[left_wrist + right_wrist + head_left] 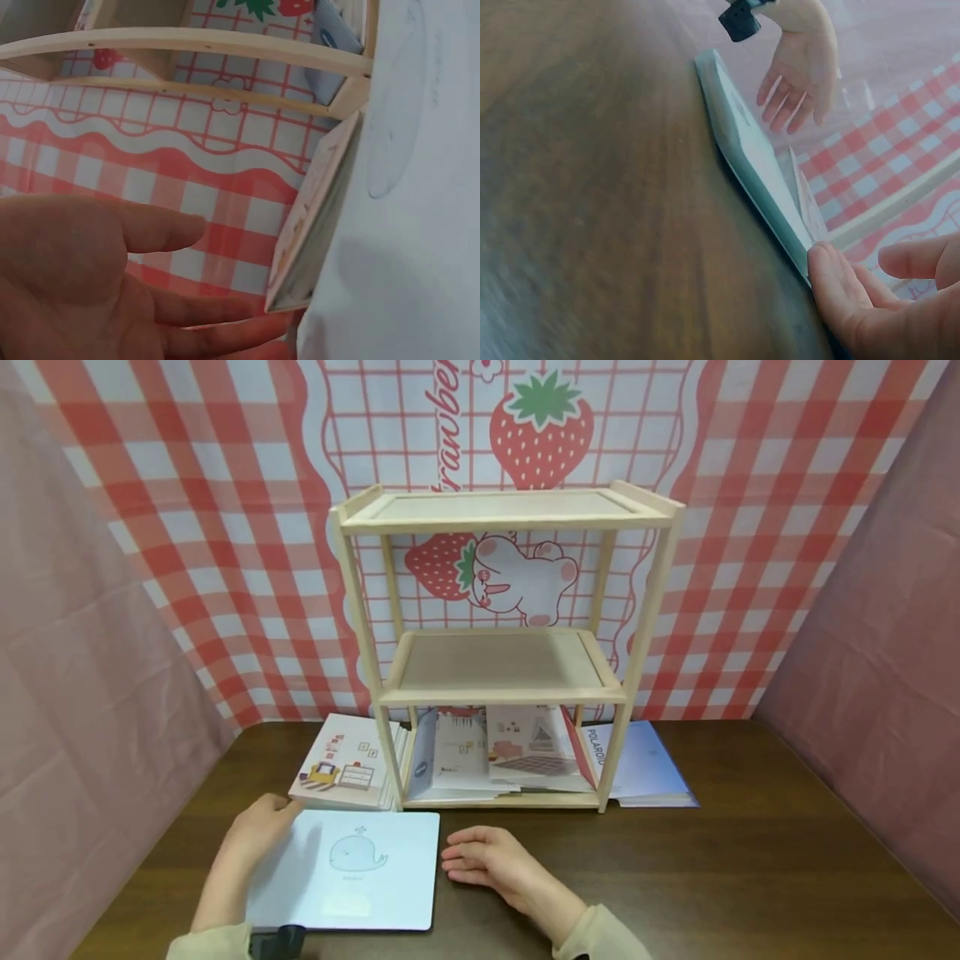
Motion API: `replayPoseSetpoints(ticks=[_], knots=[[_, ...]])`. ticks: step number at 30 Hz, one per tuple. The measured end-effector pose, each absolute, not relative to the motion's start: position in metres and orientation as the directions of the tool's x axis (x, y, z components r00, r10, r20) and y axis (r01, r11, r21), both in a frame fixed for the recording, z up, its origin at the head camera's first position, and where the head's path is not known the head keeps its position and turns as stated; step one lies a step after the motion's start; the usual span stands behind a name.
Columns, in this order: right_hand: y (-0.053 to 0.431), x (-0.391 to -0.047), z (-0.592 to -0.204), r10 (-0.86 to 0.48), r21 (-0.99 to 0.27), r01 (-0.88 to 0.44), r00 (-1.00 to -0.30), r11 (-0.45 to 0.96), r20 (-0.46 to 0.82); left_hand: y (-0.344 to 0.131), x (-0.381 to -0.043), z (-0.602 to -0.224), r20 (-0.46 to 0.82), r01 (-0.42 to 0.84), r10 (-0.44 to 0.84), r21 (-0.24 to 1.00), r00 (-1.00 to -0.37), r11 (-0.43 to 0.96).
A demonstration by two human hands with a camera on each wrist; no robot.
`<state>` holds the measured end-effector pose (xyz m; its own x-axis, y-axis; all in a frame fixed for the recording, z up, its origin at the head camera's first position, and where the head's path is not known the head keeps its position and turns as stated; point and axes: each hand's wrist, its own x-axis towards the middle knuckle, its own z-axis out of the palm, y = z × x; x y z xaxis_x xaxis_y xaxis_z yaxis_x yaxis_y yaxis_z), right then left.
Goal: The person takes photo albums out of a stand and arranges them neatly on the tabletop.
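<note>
A pale blue, flat rectangular board or book with a whale drawing lies on the table in front of the shelf. My left hand is over its left side, and the right wrist view shows that hand raised above it with straight fingers. Beside the right edge is my right hand, fingers extended and holding nothing. In the right wrist view, its fingertips are close to that edge; contact cannot be made out. The left wrist view shows the left palm with fingers spread and nothing gripped.
A three-tier wooden shelf stands at the back, with several books leaning in its bottom tier. A stack of books lies left of it. A blue book marked POLAROID lies right of it. Checked cloth hangs behind.
</note>
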<state>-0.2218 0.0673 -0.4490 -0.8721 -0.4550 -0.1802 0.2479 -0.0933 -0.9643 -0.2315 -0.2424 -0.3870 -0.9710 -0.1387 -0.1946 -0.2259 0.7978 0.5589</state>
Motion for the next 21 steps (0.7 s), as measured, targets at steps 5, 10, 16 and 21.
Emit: replayPoseSetpoints(ticks=[5,10,16,21], knots=[[0.075,-0.226,-0.442,-0.441,-0.973,0.222,-0.881,-0.061,-0.173,-0.233,-0.228,-0.381,-0.211,-0.194,-0.088,0.559,-0.974,0.806],[0.084,-0.231,-0.435,-0.425,-0.979,0.199,-0.890,-0.036,-0.165,-0.220,-0.224,-0.377,-0.208,-0.144,-0.033,0.549,-0.978,0.823],[0.094,-0.237,-0.426,-0.372,-0.986,0.164,-0.917,-0.027,-0.142,-0.203,-0.220,-0.373,-0.181,-0.039,0.080,0.574,-0.980,0.818],[0.101,-0.241,-0.418,-0.280,-0.995,0.092,-0.955,0.024,-0.095,-0.185,-0.219,-0.379,-0.122,0.017,0.129,0.658,-0.984,0.753]])
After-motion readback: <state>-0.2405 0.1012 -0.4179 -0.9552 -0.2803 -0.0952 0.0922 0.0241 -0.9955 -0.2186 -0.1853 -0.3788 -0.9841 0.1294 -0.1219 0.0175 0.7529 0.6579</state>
